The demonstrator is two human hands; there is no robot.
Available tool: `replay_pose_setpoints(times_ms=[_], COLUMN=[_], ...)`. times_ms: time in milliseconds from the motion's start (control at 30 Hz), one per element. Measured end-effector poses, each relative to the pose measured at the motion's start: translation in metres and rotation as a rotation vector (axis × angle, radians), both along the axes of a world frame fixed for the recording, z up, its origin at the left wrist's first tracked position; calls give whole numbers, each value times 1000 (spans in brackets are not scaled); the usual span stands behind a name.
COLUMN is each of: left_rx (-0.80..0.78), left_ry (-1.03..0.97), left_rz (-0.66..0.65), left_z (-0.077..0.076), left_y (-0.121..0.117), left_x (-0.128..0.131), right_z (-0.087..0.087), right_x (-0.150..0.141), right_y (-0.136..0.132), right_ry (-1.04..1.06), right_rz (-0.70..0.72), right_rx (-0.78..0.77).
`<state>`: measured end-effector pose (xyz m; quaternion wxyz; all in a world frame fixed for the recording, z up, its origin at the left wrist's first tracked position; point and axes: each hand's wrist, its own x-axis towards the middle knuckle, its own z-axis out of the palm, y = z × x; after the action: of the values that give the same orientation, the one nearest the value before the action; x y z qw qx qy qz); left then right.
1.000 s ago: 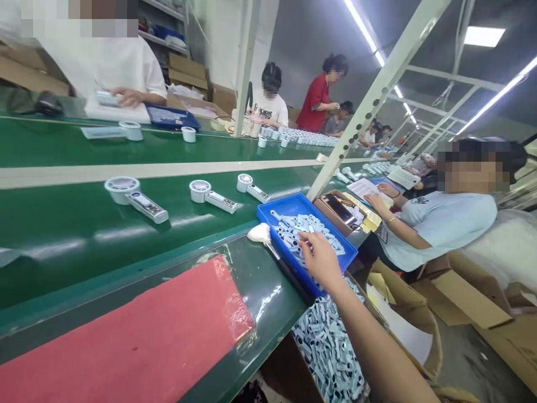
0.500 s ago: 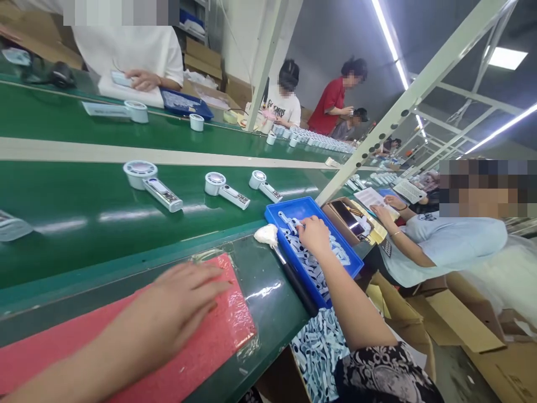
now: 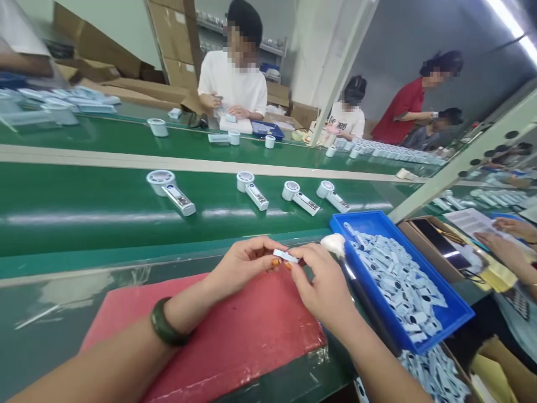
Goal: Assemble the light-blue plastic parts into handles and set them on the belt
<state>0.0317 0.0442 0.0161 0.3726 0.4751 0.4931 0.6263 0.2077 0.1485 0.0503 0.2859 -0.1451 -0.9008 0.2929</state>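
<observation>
A small light-blue plastic piece (image 3: 286,256) is held over the red mat (image 3: 235,336). My left hand (image 3: 245,260) pinches its left end between thumb and fingertips. On the other end, the thumb and fingers of my right hand (image 3: 325,282) are closed. Fingers partly cover the piece, so its full shape is hidden. To the right of my right hand is a blue tray (image 3: 451,329) full of similar light-blue pieces. A white-headed tool (image 3: 334,244) with a dark handle lies between that hand and the tray.
Several light-blue handheld fans (image 3: 180,197) lie on the green conveyor belt (image 3: 104,229) ahead. More pieces fill a box (image 3: 436,372) below the tray. A carton with a phone (image 3: 436,240) stands right of it. Co-workers sit across the belt and at the right.
My right hand has come out of the blue tray with a piece and moved left over the mat. My left hand has lifted off the mat to meet it. The view has shifted.
</observation>
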Motion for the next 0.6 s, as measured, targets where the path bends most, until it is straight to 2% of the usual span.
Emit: replay_pose_setpoints(times_ms=[133,267,467,600], left_rx=[39,23,-36,-39], left_ry=[-85,-104,-46,85], left_rz=[23,22,16,14], left_z=[4,3,1,3], left_y=[-1,0,-1,-2], left_x=[-13,-20,-21,-18], right_z=[-1,-9,-27,-25], right_x=[-19,-28,-27,-24], right_y=[4,12,15,15], right_ry=[-19,-24,-19,-63], right_rz=[37,63,130,134], right_rx=[-256,-319,-734,-866])
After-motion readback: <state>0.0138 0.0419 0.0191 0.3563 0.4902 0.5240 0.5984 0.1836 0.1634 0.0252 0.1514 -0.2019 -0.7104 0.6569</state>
